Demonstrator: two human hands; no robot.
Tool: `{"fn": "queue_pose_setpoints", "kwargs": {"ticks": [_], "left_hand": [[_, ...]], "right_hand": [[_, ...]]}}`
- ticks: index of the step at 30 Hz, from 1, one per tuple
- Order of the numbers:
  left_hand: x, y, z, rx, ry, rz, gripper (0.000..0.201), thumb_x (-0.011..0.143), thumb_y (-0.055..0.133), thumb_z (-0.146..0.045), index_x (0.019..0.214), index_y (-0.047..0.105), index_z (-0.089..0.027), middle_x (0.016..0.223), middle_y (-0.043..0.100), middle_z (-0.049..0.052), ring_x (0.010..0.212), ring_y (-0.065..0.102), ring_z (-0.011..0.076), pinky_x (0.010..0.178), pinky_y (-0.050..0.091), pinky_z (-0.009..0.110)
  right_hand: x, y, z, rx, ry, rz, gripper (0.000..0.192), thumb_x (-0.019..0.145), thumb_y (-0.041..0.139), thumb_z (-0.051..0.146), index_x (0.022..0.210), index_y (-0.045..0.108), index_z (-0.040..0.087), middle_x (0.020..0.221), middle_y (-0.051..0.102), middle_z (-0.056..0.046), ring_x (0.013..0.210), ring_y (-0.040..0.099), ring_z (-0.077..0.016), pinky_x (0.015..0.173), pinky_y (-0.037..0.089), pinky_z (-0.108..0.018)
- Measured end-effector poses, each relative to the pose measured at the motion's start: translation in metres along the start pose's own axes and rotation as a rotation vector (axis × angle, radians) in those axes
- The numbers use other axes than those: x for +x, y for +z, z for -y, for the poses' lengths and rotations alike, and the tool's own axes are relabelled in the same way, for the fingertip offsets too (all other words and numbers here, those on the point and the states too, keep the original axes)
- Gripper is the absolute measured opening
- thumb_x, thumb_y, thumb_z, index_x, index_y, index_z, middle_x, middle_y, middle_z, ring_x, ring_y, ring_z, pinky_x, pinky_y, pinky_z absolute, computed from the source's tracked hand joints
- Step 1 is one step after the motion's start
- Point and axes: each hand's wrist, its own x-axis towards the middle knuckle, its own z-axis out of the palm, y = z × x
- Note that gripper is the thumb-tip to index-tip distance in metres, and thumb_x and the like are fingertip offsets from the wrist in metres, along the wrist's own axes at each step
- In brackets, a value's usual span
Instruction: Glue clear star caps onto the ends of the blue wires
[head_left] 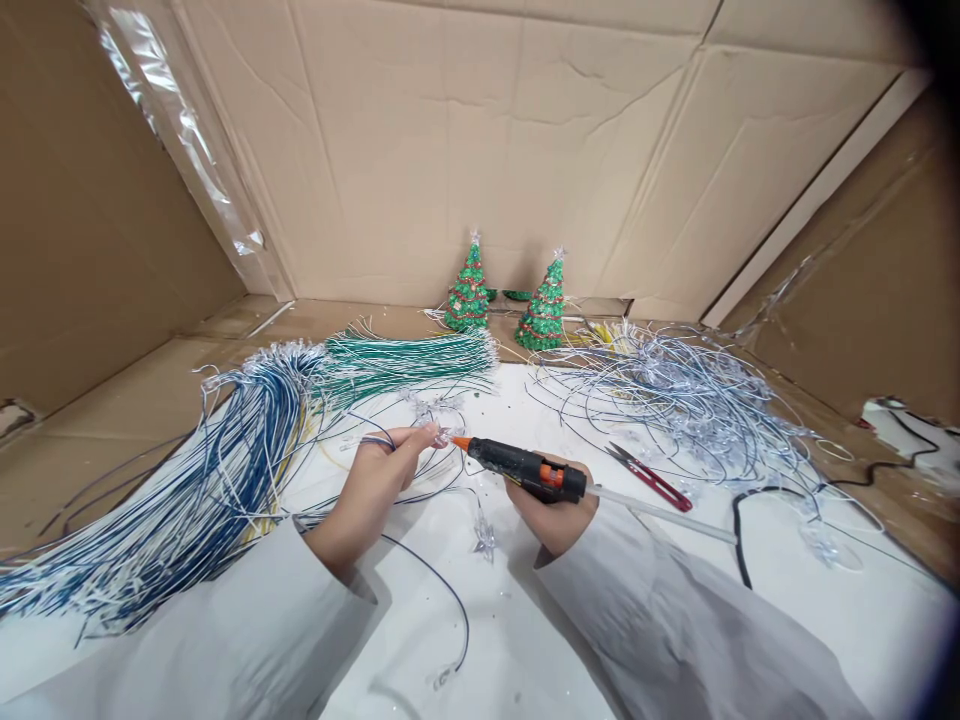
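At the far left stands a brown cardboard wall (90, 180), with a large bundle of blue and white wires (225, 480) fanned out in front of it. Just right of the bundle lies a flatter bunch of green wires (409, 360) with pale ends. The left hand (379, 485) has thumb and fingers pinched together on a small clear plastic piece (442, 436), holding it above the white tabletop (525, 610); a dark wire passes by the fingers. The orange nozzle (460, 443) of a black glue gun (517, 468) points left at that piece; whether they touch is too small to tell. Behind, near the back panel, stand two small green decorated trees (469, 290), side by side and apart, each topped with a pale star. Between the forearms lies a clear star (484, 535). The right hand (551, 515) is wrapped around the glue gun, and a translucent glue stick (660, 512) juts from its rear. Right of that lie red-handled snips (652, 480), then a tangled heap of wires with clear pieces (697, 400), a black cord (739, 530) and, at the far right, a white object (911, 440) on the cardboard
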Motion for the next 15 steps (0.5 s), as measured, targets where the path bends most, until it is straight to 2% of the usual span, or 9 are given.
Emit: {"fn": "queue_pose_setpoints", "kwargs": {"ticks": [4,7,11,13,15], "left_hand": [[-0.001,0.000,0.001,0.003,0.001,-0.013,0.033,0.076,0.058,-0.044,0.069,0.061,-0.012,0.042,0.015,-0.010,0.043,0.009,0.0069,0.042,0.007,0.024],[-0.001,0.000,0.001,0.014,-0.005,-0.024,0.034,0.076,0.058,-0.045,0.068,0.061,-0.012,0.042,0.015,-0.010,0.043,0.010,0.0067,0.042,0.008,0.023],[0.000,-0.002,0.000,0.076,-0.045,-0.036,0.037,0.076,0.056,-0.047,0.068,0.062,-0.012,0.040,0.015,-0.010,0.042,0.010,0.0064,0.042,0.010,0.023],[0.000,-0.002,0.000,0.093,-0.060,-0.040,0.037,0.076,0.056,-0.048,0.068,0.062,-0.012,0.040,0.015,-0.010,0.042,0.009,0.0063,0.042,0.010,0.023],[0.001,-0.003,0.000,0.101,-0.071,-0.048,0.037,0.075,0.057,-0.048,0.068,0.062,-0.012,0.040,0.015,-0.010,0.042,0.009,0.0063,0.042,0.009,0.023]], "right_hand": [[0.003,-0.005,0.001,-0.007,-0.081,0.144,0.023,0.064,0.055,0.026,0.047,0.042,0.019,0.042,0.035,0.006,0.040,0.033,-0.0077,0.041,0.027,-0.021],[0.003,-0.008,-0.001,-0.059,-0.151,0.128,0.018,0.065,0.055,0.022,0.050,0.046,0.018,0.044,0.039,0.005,0.042,0.036,-0.0078,0.042,0.028,-0.021],[0.005,-0.011,-0.009,-0.169,-0.488,0.102,0.010,0.071,0.051,0.020,0.062,0.054,0.018,0.056,0.053,0.001,0.051,0.046,-0.0108,0.049,0.032,-0.022],[0.006,-0.011,-0.013,-0.223,-0.655,0.119,0.013,0.076,0.047,0.022,0.068,0.056,0.017,0.062,0.056,-0.002,0.056,0.049,-0.0128,0.052,0.034,-0.024],[0.006,-0.011,-0.015,-0.300,-0.753,0.094,0.016,0.080,0.045,0.022,0.070,0.056,0.017,0.065,0.059,-0.004,0.059,0.050,-0.0138,0.054,0.034,-0.025]]}}
